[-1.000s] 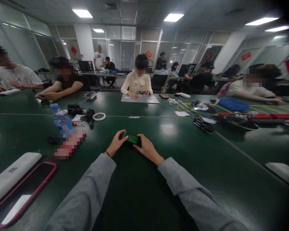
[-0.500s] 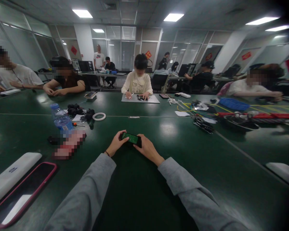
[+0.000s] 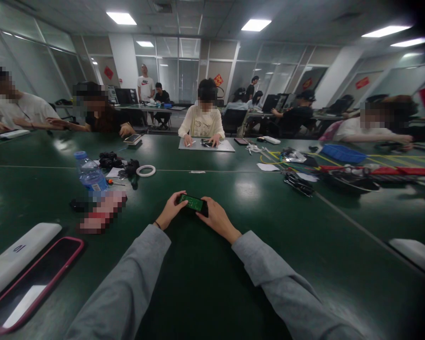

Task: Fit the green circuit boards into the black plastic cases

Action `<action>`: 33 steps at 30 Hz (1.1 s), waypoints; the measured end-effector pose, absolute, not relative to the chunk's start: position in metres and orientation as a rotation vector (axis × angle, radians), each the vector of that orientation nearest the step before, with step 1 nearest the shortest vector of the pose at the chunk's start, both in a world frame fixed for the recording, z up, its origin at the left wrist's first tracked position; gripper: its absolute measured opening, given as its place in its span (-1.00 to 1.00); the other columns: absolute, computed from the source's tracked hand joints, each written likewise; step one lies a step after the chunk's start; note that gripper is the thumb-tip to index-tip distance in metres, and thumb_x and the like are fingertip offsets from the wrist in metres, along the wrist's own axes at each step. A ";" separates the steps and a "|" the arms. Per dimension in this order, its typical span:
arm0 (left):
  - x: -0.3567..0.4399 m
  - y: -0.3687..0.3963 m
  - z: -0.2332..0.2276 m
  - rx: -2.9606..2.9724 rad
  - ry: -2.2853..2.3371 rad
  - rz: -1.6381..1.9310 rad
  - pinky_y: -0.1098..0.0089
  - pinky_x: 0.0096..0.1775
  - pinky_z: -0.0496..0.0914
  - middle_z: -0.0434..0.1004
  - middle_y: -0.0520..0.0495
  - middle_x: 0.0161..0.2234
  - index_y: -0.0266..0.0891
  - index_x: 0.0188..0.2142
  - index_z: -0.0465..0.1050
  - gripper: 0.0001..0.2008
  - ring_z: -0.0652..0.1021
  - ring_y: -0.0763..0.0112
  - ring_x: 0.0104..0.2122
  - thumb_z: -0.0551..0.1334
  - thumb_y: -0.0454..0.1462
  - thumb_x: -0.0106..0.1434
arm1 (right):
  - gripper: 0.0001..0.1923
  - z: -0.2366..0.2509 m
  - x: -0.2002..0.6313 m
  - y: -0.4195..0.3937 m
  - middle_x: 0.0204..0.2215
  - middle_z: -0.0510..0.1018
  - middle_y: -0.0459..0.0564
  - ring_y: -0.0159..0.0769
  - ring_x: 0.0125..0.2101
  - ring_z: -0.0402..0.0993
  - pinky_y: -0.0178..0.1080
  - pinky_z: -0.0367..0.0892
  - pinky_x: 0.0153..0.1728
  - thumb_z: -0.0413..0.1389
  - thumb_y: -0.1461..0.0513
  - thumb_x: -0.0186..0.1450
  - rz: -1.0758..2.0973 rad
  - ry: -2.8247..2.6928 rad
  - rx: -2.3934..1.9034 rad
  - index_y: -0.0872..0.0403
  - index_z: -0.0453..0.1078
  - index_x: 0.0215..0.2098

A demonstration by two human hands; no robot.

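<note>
Both of my hands hold a small black device with a green circuit board [image 3: 193,203] low over the dark green table [image 3: 233,264]. My left hand [image 3: 170,209] grips its left end with the thumb on top. My right hand [image 3: 214,218] closes around its right end. Grey sleeves cover both forearms.
A water bottle [image 3: 89,174], black parts [image 3: 116,164] and a white tape ring [image 3: 145,171] lie to the left. A phone in a pink case [image 3: 31,283] and a white power bank [image 3: 17,257] lie near left. Cables and tools [image 3: 304,174] lie right. Several people sit around the table.
My hands and the device have stayed in place. The person at the far left of the table has stretched an arm out to the side.
</note>
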State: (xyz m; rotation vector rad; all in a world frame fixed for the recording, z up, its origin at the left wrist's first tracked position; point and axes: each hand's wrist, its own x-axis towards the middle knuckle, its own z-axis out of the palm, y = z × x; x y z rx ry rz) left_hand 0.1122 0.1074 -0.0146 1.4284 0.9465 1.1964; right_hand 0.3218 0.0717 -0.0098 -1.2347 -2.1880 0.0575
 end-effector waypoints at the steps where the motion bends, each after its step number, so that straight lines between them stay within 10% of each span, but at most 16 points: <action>1: 0.112 0.108 -0.016 1.438 0.943 1.210 0.18 0.07 0.25 0.35 -0.17 0.04 -0.21 0.02 0.33 -0.57 0.38 0.25 0.02 0.25 -0.23 0.14 | -0.49 -0.010 0.322 0.072 -0.09 0.37 0.11 -0.13 -0.10 0.38 -0.04 0.34 -0.10 0.10 0.15 0.21 0.051 -2.190 -1.233 0.08 0.09 0.07; 33: 0.120 0.103 -0.020 1.537 0.933 1.281 0.20 0.06 0.26 0.40 -0.17 -0.03 -0.24 0.01 0.33 -0.58 0.42 0.29 -0.02 0.23 -0.17 0.16 | -0.45 -0.004 0.322 0.062 -0.03 0.35 0.10 -0.17 -0.03 0.33 -0.04 0.30 -0.03 0.08 0.06 0.23 0.140 -2.171 -1.200 0.05 0.10 0.13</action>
